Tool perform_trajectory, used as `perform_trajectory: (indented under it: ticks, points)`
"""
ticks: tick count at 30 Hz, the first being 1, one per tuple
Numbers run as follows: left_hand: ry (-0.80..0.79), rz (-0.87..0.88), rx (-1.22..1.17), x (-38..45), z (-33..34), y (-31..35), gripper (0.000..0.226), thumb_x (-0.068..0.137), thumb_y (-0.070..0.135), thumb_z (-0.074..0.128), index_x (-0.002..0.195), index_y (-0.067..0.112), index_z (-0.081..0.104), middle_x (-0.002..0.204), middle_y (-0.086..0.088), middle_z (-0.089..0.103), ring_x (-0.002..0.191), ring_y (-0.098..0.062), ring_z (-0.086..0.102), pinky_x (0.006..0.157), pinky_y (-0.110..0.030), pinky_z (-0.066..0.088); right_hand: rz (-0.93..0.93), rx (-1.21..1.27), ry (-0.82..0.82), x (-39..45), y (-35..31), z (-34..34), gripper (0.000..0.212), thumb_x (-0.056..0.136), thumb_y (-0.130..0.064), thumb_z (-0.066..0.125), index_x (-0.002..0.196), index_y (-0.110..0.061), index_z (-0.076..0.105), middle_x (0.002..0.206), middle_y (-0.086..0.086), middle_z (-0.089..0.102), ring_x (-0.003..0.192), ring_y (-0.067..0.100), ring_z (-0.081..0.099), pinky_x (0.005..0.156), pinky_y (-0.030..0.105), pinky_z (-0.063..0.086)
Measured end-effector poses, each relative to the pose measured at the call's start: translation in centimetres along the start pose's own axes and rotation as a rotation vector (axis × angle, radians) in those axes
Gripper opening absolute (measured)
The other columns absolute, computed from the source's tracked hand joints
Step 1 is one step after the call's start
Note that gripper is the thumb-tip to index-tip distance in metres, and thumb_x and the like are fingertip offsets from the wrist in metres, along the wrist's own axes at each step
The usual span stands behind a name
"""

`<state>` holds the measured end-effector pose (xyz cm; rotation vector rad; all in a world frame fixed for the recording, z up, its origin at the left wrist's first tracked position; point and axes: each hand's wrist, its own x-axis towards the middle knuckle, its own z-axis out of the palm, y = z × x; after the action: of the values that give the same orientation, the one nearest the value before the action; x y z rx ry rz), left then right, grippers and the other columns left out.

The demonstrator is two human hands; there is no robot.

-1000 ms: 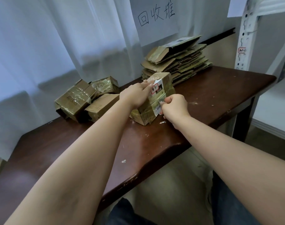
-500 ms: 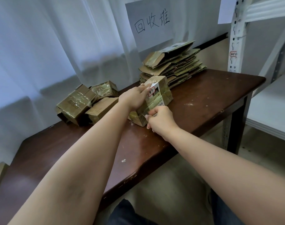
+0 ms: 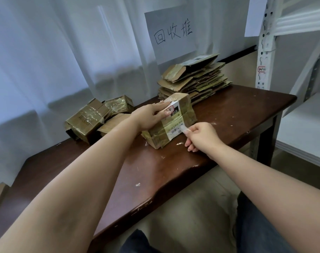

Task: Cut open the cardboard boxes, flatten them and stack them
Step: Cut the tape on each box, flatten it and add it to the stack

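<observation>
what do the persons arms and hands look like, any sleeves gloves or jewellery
Both forearms are bare up to the frame edge, with no sleeves in view. The left hand and the right hand wear no gloves, and no rings, watch or bracelet show at the fingers or wrists. The right hand's fingernails look short and unpainted. Dark blue denim trousers show below the arms.

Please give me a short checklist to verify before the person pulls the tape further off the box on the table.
1. Left hand lies flat on the taped box and steadies it: ok.
2. Right hand pinches a clear tape strip at the box's label side: ok.
3. Box rests on the wooden table, away from its edge: ok.
4. A cutting tool is in hand: not ok, none visible.
5. Flattened cardboard stack behind has room on top: ok.
6. Tape is fully loose: cannot tell.
</observation>
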<state>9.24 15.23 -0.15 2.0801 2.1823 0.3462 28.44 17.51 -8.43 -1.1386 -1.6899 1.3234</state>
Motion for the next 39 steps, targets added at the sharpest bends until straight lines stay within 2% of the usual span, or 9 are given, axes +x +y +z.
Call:
perform_trajectory:
  ticks: [4, 6, 8, 11, 16, 22, 28, 31, 39]
  points:
    - [-0.062, 0.032, -0.196, -1.1, -1.3, -1.9, 0.046, 0.096, 0.032, 0.057, 0.141, 0.037, 0.047, 0.146, 0.005, 0.047, 0.143, -0.017, 0.03, 0.118, -0.038, 0.025, -0.091, -0.054, 0.157, 0.9, 0.5, -0.5, 0.013, 0.097, -0.03, 0.051, 0.095, -0.018, 0.055, 0.068, 0.001, 0.069, 0.052, 0.017, 0.067, 0.06, 0.038, 0.058]
    - [-0.033, 0.023, -0.203, -1.7, -1.7, -2.4, 0.044, 0.096, 0.024, 0.058, 0.138, 0.034, 0.05, 0.142, 0.002, 0.05, 0.14, -0.017, 0.035, 0.114, -0.028, 0.026, -0.131, -0.177, 0.256, 1.3, 1.0, -0.7, 0.009, 0.097, -0.033, 0.046, 0.095, -0.026, 0.052, 0.073, -0.005, 0.069, 0.065, 0.017, 0.068, 0.071, 0.038, 0.054]
    - [0.011, 0.02, -0.183, -2.0, -1.4, -2.8, 0.043, 0.097, 0.023, 0.055, 0.139, 0.033, 0.049, 0.144, 0.002, 0.049, 0.143, -0.017, 0.03, 0.116, -0.031, 0.024, -0.155, -0.304, 0.307, 1.5, 1.5, -0.8, 0.008, 0.097, -0.037, 0.044, 0.097, -0.031, 0.049, 0.082, -0.008, 0.069, 0.083, 0.02, 0.064, 0.074, 0.035, 0.047]
    - [0.065, 0.018, -0.187, -2.0, -0.5, -3.4, 0.043, 0.098, 0.032, 0.053, 0.139, 0.038, 0.046, 0.147, 0.009, 0.043, 0.145, -0.011, 0.018, 0.12, -0.036, 0.018, -0.22, -0.392, 0.283, 1.7, 1.8, -0.7, 0.008, 0.098, -0.039, 0.042, 0.1, -0.033, 0.048, 0.086, -0.006, 0.069, 0.087, 0.023, 0.062, 0.074, 0.035, 0.045]
    - [0.095, 0.031, -0.175, -1.7, 0.0, -3.8, 0.043, 0.097, 0.035, 0.054, 0.139, 0.041, 0.046, 0.147, 0.016, 0.041, 0.145, -0.009, 0.019, 0.119, -0.038, 0.019, -0.303, -0.445, 0.272, 2.6, 1.5, -1.1, 0.014, 0.1, -0.037, 0.04, 0.107, -0.032, 0.05, 0.086, -0.005, 0.069, 0.089, 0.027, 0.063, 0.07, 0.034, 0.041]
    - [0.101, 0.026, -0.18, -1.9, 0.2, -3.6, 0.042, 0.097, 0.035, 0.053, 0.139, 0.04, 0.046, 0.147, 0.018, 0.041, 0.145, -0.009, 0.019, 0.119, -0.034, 0.019, -0.366, -0.433, 0.258, 3.2, 1.6, -1.0, 0.015, 0.099, -0.039, 0.04, 0.11, -0.032, 0.05, 0.086, -0.005, 0.069, 0.09, 0.03, 0.063, 0.075, 0.036, 0.044]
    - [0.11, 0.024, -0.167, -1.9, 0.2, -3.6, 0.042, 0.098, 0.033, 0.053, 0.138, 0.042, 0.046, 0.146, 0.017, 0.042, 0.144, -0.009, 0.02, 0.119, -0.037, 0.019, -0.378, -0.474, 0.253, 2.8, 1.2, -1.1, 0.019, 0.1, -0.036, 0.041, 0.114, -0.03, 0.052, 0.095, 0.001, 0.069, 0.093, 0.034, 0.062, 0.07, 0.032, 0.036]
    - [0.106, 0.016, -0.179, -1.9, 0.2, -3.5, 0.042, 0.098, 0.031, 0.053, 0.138, 0.04, 0.046, 0.146, 0.016, 0.042, 0.145, -0.009, 0.019, 0.12, -0.038, 0.019, -0.37, -0.565, 0.251, 2.5, 0.8, -1.1, 0.024, 0.102, -0.033, 0.037, 0.121, -0.029, 0.051, 0.1, 0.004, 0.069, 0.095, 0.035, 0.061, 0.069, 0.032, 0.034]
    - [0.088, 0.015, -0.179, -1.9, 0.1, -3.3, 0.043, 0.098, 0.031, 0.053, 0.14, 0.037, 0.046, 0.147, 0.016, 0.041, 0.145, -0.01, 0.019, 0.12, -0.037, 0.017, -0.348, -0.826, 0.227, 2.1, 1.3, -1.1, 0.026, 0.102, -0.027, 0.033, 0.123, -0.032, 0.047, 0.095, 0.005, 0.069, 0.089, 0.033, 0.063, 0.065, 0.031, 0.035]
